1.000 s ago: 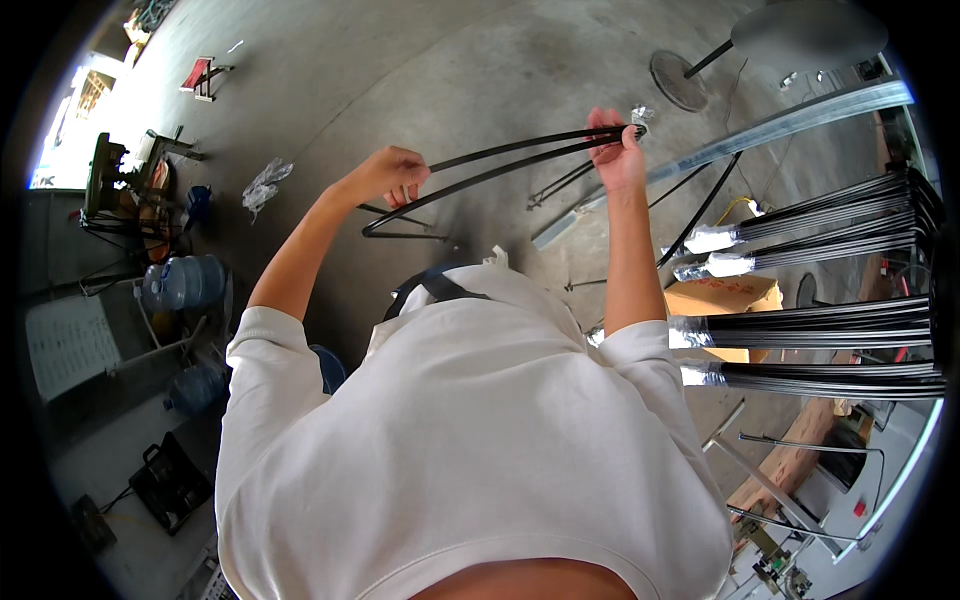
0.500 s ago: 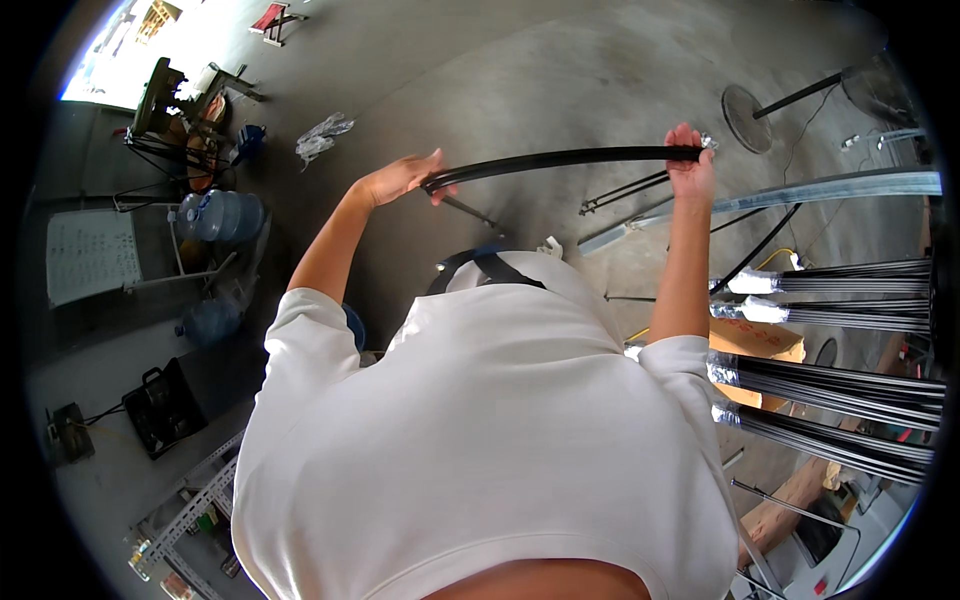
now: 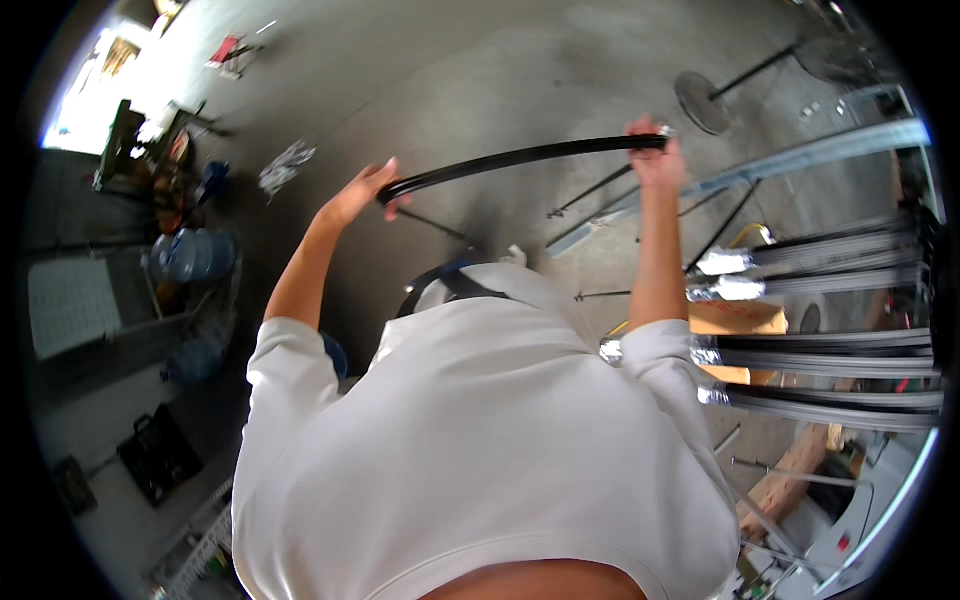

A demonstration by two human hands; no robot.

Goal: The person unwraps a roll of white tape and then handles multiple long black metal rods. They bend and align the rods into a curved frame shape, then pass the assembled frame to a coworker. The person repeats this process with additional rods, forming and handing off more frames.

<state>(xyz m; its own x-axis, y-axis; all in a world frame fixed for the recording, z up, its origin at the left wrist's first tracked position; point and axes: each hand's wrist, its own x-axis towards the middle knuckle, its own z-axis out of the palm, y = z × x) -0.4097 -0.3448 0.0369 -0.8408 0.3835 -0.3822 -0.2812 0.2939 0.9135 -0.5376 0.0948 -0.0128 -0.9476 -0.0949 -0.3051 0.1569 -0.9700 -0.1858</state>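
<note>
A bundle of long, thin black rods [image 3: 520, 157] stretches between my two hands, held out in front of me and bowed slightly upward in the wide view. My left hand [image 3: 360, 195] grips its left end, thumb above and fingers below. Around the right end, my right hand [image 3: 655, 165] is closed, and a bit of shiny silvery wrapping shows at the tip. Whether the rods are solid or hollow cannot be made out.
On my right, several similar black bundles [image 3: 830, 350] with silvery wrapped ends lie on a rack, near a metal beam [image 3: 800, 155] and cardboard box [image 3: 735, 318]. Water jugs [image 3: 195, 256] stand left. Ahead are crumpled plastic [image 3: 287, 168] and a round-based stand [image 3: 703, 103].
The whole view has swung, so the surroundings at left sit lower and further left. My hands and the bundle appear further left, with the same grip kept.
</note>
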